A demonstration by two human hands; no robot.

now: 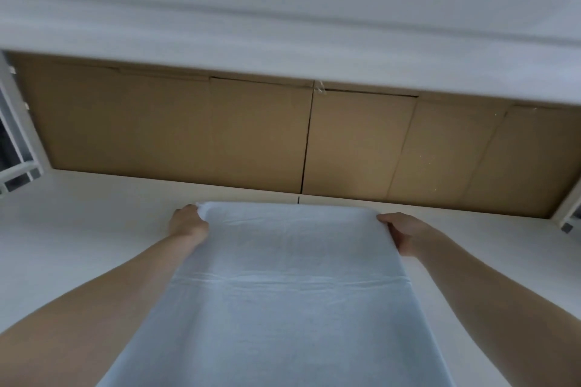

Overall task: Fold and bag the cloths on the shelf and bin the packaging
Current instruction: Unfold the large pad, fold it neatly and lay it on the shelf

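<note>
A white cloth [283, 292] lies stretched over the white shelf [78, 229], running from the middle of the shelf down to the bottom edge of the view. A crease crosses it about halfway. My left hand [187, 223] pinches the cloth's far left corner. My right hand [401, 232] grips the far right corner. Both arms reach forward along the cloth's sides, and its far edge is pulled taut between the hands.
Brown cardboard panels [257, 135] form the back wall behind the shelf. The white underside of an upper shelf [283, 9] hangs overhead. White frame posts [19, 122] stand at the left, and another post [569, 214] at the right.
</note>
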